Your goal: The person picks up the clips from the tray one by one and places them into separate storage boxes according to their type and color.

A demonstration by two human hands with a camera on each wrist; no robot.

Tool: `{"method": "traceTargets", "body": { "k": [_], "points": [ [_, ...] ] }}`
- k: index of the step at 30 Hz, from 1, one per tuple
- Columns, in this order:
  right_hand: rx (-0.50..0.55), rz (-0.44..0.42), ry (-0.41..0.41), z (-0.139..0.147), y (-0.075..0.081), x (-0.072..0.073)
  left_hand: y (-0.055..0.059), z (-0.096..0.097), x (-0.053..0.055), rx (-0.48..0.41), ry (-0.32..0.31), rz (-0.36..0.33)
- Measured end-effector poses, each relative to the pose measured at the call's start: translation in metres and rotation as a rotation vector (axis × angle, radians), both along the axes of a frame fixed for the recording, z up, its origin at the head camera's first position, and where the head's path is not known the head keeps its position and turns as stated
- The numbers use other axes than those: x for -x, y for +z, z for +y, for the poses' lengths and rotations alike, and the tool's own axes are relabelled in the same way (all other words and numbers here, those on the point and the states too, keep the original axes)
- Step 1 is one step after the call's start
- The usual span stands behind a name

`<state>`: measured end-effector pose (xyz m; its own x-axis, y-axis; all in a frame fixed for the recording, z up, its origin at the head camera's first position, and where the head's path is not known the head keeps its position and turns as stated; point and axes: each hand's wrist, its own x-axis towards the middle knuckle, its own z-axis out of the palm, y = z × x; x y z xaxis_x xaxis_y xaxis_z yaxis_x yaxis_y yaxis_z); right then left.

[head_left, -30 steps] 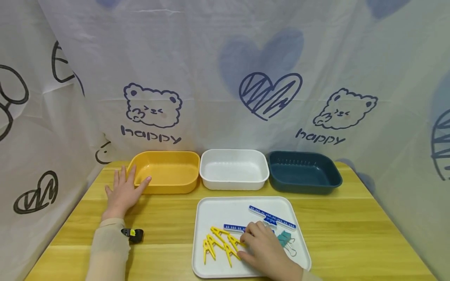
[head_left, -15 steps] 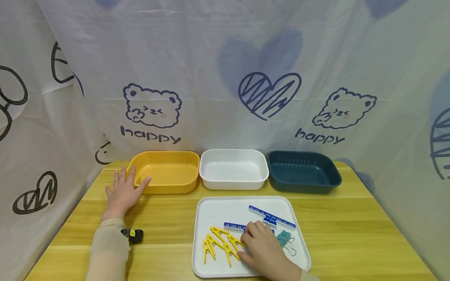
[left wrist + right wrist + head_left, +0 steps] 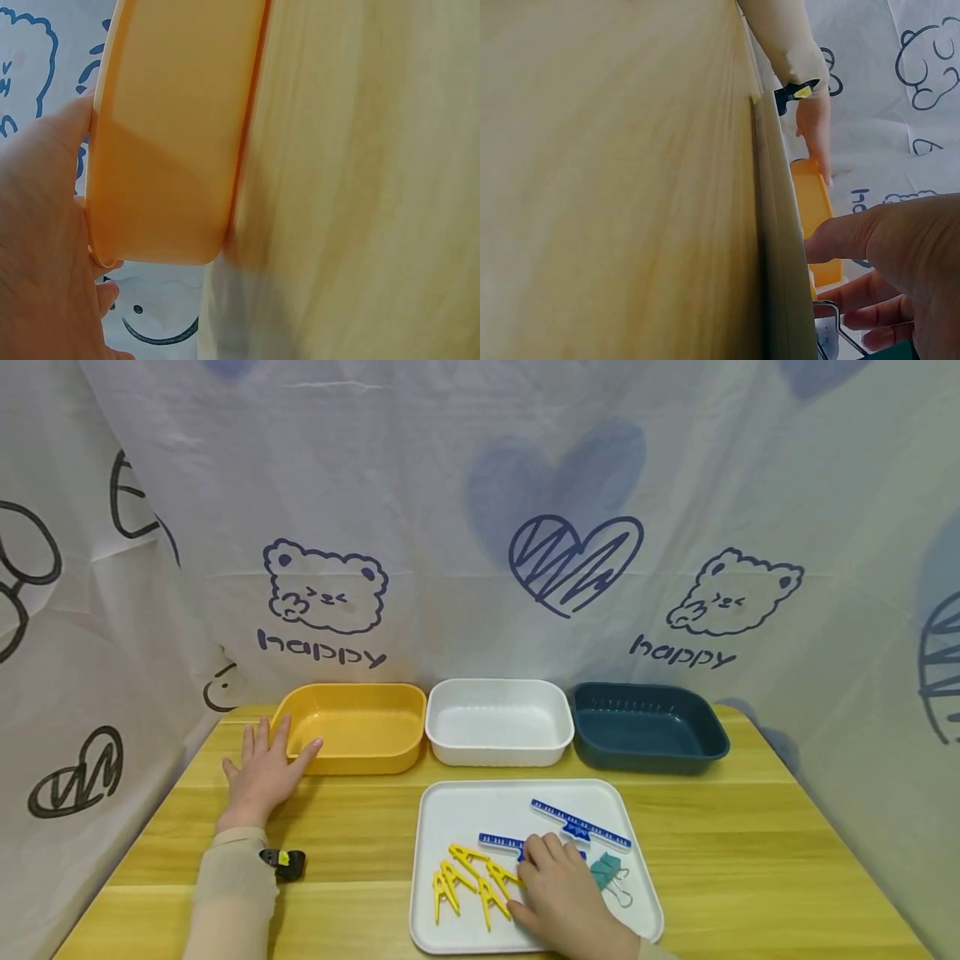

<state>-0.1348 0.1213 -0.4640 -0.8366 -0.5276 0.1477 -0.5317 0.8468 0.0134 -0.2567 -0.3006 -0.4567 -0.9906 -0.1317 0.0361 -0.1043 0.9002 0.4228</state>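
My left hand [image 3: 261, 777] rests at the left end of the yellow bin [image 3: 360, 763], fingers spread over its rim. The left wrist view shows the thumb and fingers touching that rim. Over the white tray [image 3: 465, 806], my right hand [image 3: 562, 893] is loosely bent and partly covers a blue ruler-shaped clip [image 3: 498, 842]. Its thumb tip is beside several yellow clothespins [image 3: 486, 891]. No grip on anything is visible. Right of the hand lies a teal binder clip [image 3: 606, 870], and behind it another blue ruler-shaped clip [image 3: 551, 813].
A white bin [image 3: 500, 757] and a dark blue bin [image 3: 651, 762] stand in a row with the yellow one, behind the tray. A small black and yellow object [image 3: 288, 863] sits by my left wrist. A printed curtain [image 3: 450, 610] hangs behind the wooden table [image 3: 352, 860].
My left hand stays still on the yellow bin. The right hand has barely shifted, and the partly covered blue clip has moved slightly towards the back of the tray.
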Motion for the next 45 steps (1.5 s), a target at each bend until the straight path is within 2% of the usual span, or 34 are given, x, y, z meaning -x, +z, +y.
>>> {"method": "traceTargets", "body": {
  "k": [9, 18, 28, 35, 40, 45],
  "points": [
    [0.075, 0.037, 0.006, 0.001, 0.002, 0.000, 0.000, 0.000, 0.000, 0.012, -0.004, -0.020],
    [0.111, 0.031, -0.013, 0.000, 0.009, -0.002, 0.001, 0.000, 0.000, 0.003, -0.001, -0.020],
    [0.143, 0.085, -0.010, 0.002, 0.024, 0.001, 0.000, 0.000, 0.001, 0.002, 0.001, -0.017],
    [0.164, 0.194, 0.027, 0.001, 0.035, 0.010, -0.001, -0.001, 0.001, 0.003, 0.006, -0.013],
    [0.164, 0.228, 0.036, -0.003, 0.046, 0.018, -0.003, -0.002, 0.002, 0.004, 0.005, -0.005],
    [0.199, 0.288, 0.094, -0.007, 0.057, 0.026, -0.004, -0.001, 0.002, 0.003, 0.006, -0.008]
  ]
}}
